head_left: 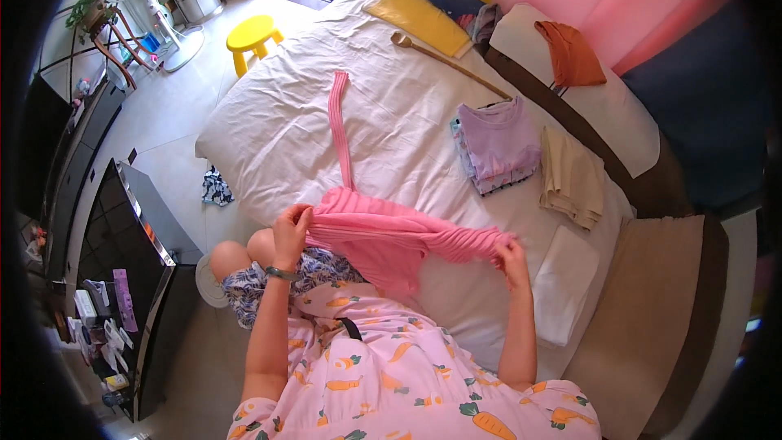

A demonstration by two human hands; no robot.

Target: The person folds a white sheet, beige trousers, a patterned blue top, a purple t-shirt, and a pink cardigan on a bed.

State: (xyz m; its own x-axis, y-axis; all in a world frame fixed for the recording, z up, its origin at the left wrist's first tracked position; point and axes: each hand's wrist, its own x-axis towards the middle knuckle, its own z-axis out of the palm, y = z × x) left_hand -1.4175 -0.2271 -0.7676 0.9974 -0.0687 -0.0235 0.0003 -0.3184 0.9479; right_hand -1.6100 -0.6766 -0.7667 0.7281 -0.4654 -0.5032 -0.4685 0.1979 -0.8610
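A pink ribbed long-sleeved top (379, 228) stretches between my two hands at the near edge of the bed. My left hand (291, 232) pinches its left side, near my knees. Out to the right, my right hand (511, 262) grips the end of a gathered sleeve, with the fingers closed on the cloth. The other sleeve (339, 130) lies straight out over the white sheet, away from me. Part of the top's body hangs down toward my lap.
On the white bed (285, 114) lie folded lilac clothes (498, 140), folded beige trousers (572, 175), a folded white cloth (562, 285) and a long wooden back scratcher (448, 63). A yellow stool (252, 35) stands beyond the bed. Left is a black glossy cabinet (122, 269).
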